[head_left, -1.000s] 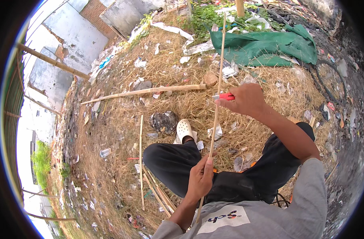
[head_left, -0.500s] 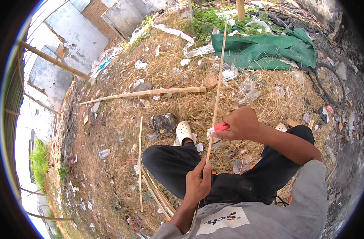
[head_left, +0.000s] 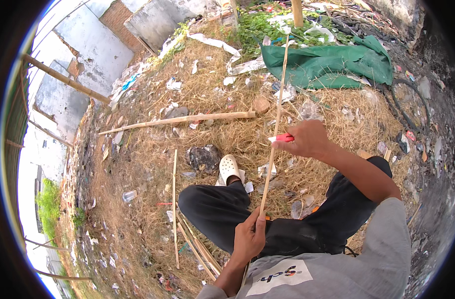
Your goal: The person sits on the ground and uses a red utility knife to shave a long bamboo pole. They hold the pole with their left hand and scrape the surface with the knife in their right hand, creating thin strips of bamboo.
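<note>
Toward twelve o'clock from my lap runs the bamboo strip [head_left: 274, 134], my left hand [head_left: 250, 239] gripping its base, my right hand [head_left: 309, 141] holding the red-handled knife [head_left: 283, 138] midway, upper half seemingly unshaved.

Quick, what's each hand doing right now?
Left hand: closed around the lower end of the thin bamboo strip.
Right hand: closed on a red-handled tool, held against the strip.

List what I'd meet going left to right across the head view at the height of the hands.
Thin bamboo strip on the ground → white clog → left hand → long bamboo strip → red-handled knife → right hand.
</note>
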A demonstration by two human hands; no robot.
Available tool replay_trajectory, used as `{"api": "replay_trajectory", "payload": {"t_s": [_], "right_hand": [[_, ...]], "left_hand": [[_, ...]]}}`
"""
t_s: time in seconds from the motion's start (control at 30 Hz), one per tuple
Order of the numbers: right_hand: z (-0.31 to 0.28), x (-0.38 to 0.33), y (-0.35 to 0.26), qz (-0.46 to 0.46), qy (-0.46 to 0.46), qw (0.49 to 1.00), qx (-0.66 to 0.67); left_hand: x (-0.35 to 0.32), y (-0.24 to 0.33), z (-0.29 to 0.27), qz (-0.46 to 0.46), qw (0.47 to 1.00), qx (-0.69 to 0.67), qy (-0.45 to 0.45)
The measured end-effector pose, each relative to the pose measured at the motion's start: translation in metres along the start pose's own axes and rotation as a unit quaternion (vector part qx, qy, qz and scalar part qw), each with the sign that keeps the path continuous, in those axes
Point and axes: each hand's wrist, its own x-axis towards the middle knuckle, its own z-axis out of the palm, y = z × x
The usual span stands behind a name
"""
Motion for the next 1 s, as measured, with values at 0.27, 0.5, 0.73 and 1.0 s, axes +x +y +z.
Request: {"api": "replay_trajectory", "payload": {"t_s": [0.27,0.5,0.73,1.0], "right_hand": [[-0.006,0.002,-0.023,-0.106,-0.016,0.994,0.005],[0.004,0.024,0.031,0.025,0.009,0.998,-0.060],[-0.013,0.037,0.073,0.117,0.022,0.989,-0.091],[-0.033,0.047,0.123,0.119,0.052,0.983,-0.128]], "left_hand": [[0.008,0.003,-0.005,0.043,0.997,0.041,0.039],[-0.008,-0.002,-0.010,-0.017,0.999,0.043,-0.009],[-0.037,-0.006,-0.022,-0.047,0.996,0.028,-0.066],[-0.072,-0.011,-0.038,-0.047,0.993,0.049,-0.099]]}}
